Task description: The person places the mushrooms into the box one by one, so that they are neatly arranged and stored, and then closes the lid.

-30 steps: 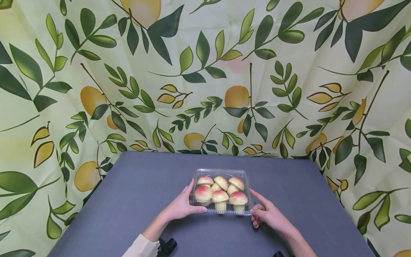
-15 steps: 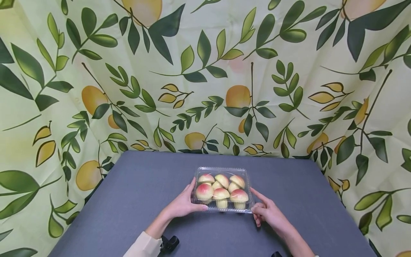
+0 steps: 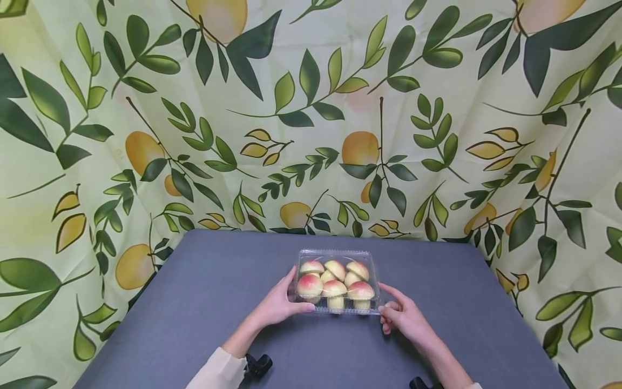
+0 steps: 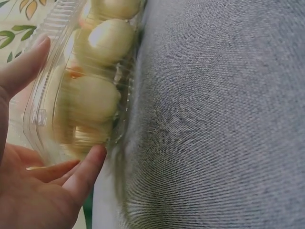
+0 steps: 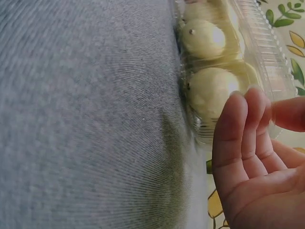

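Note:
A clear plastic clamshell box (image 3: pixel 340 311) is at the middle of the table, filled with several mushroom-shaped pieces (image 3: pixel 360 290) with pink-tinged caps and pale stems. My left hand (image 3: pixel 277 307) grips the box's left end, thumb along the front edge and fingers around the side. In the left wrist view, this thumb (image 4: pixel 35 55) lies by the ridged rim and a fingertip reaches the lower part. At the front right corner, my right hand (image 3: pixel 405 319) pinches the rim between thumb and fingers (image 5: pixel 233 119). The lid is down. Whether the base touches the table cannot be told.
A dark blue-grey cloth covers the table (image 3: pixel 218 270). Behind and on both sides hangs a pale curtain (image 3: pixel 311 135) printed with leaves and fruit. A black device (image 3: pixel 257 366) sits at my left wrist, and another (image 3: pixel 420 383) at the right.
The box has shifted slightly away from me, up in the head view, and both hands have moved along with it. Their hold looks the same.

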Action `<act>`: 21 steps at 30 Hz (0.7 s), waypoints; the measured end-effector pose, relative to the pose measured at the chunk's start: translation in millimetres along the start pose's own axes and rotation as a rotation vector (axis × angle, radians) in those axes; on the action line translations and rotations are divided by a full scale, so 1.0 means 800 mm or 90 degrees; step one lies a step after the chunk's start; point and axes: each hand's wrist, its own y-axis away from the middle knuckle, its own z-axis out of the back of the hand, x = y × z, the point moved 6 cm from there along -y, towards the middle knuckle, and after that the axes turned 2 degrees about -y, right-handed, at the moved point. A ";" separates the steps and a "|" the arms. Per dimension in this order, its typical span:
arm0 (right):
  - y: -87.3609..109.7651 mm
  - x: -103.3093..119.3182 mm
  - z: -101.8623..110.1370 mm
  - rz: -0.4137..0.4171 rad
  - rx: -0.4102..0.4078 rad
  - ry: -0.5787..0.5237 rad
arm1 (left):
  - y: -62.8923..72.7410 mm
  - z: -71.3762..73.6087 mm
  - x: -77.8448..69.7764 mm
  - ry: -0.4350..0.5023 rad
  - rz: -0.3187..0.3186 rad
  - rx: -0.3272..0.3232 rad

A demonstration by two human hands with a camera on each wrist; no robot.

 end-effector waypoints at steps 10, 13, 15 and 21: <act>-0.011 0.010 0.005 0.018 -0.031 0.035 | -0.011 0.006 -0.001 -0.005 0.010 -0.031; -0.013 0.011 0.007 0.028 -0.025 0.039 | -0.013 0.007 0.000 -0.011 0.012 -0.037; -0.013 0.011 0.009 0.037 -0.027 0.041 | -0.012 0.008 0.001 -0.018 0.016 -0.040; -0.004 0.020 0.021 0.067 -0.078 0.115 | -0.001 0.021 0.001 -0.036 0.026 -0.029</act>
